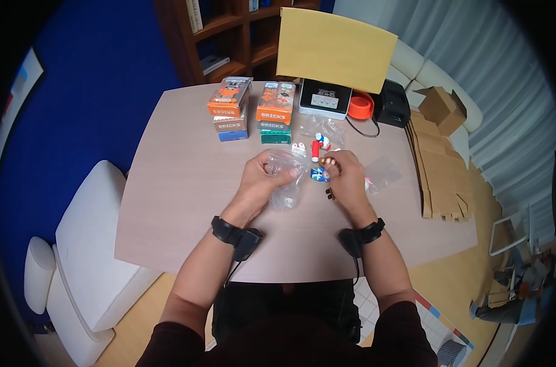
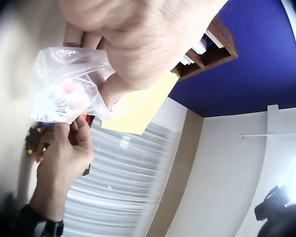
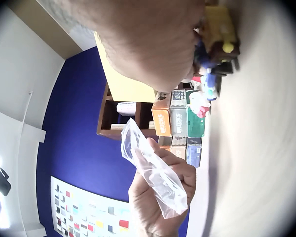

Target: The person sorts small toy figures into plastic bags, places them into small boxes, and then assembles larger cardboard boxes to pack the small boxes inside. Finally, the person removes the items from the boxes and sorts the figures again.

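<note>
In my left hand (image 1: 257, 183) is a crumpled clear plastic bag (image 1: 286, 194), pinched between thumb and fingers. To its right, my right hand (image 1: 349, 183) has curled fingers close over several small toy figures; I cannot tell whether it grips one. A blue and green figure (image 1: 318, 174) lies beside those fingers. Behind stand a red and white figure (image 1: 316, 151) and a white figure with pink spots (image 1: 298, 148). A yellow and brown figure (image 3: 221, 32) with black parts is close beside the right hand in the right wrist view, mostly hidden by the hand from above.
Two stacks of brick boxes, one left (image 1: 232, 110) and one right (image 1: 275, 113), stand at the back of the table (image 1: 180, 177). Beside them are a device (image 1: 324, 98) under a yellow sheet (image 1: 336, 49), a red ring (image 1: 360, 106) and a black charger (image 1: 393, 104). Flattened cardboard (image 1: 434, 165) lines the right edge.
</note>
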The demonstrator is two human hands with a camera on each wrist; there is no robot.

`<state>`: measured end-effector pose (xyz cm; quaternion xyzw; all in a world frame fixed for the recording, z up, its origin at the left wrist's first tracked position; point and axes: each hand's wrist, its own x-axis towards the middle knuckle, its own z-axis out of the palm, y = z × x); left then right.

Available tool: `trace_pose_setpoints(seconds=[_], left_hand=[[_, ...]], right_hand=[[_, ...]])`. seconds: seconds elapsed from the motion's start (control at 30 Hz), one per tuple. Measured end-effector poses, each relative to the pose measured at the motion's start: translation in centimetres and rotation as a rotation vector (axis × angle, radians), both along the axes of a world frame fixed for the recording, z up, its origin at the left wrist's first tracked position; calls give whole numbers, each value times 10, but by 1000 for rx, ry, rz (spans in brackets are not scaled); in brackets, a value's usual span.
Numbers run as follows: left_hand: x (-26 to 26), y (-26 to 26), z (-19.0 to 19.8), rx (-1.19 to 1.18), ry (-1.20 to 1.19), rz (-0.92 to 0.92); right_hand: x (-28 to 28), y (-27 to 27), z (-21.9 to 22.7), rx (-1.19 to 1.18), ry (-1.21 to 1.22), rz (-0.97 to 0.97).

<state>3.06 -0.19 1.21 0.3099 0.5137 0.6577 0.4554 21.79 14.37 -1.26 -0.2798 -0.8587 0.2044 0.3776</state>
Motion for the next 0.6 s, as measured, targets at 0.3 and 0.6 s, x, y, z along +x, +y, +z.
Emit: trace_pose_setpoints(seconds=[0.3, 0.6], left_hand=[[3, -2, 7, -134, 224, -237], [8, -1, -6, -167, 397, -251]], right_hand=[[15, -3, 28, -773, 591, 274], [6, -15, 19, -675, 363, 337]])
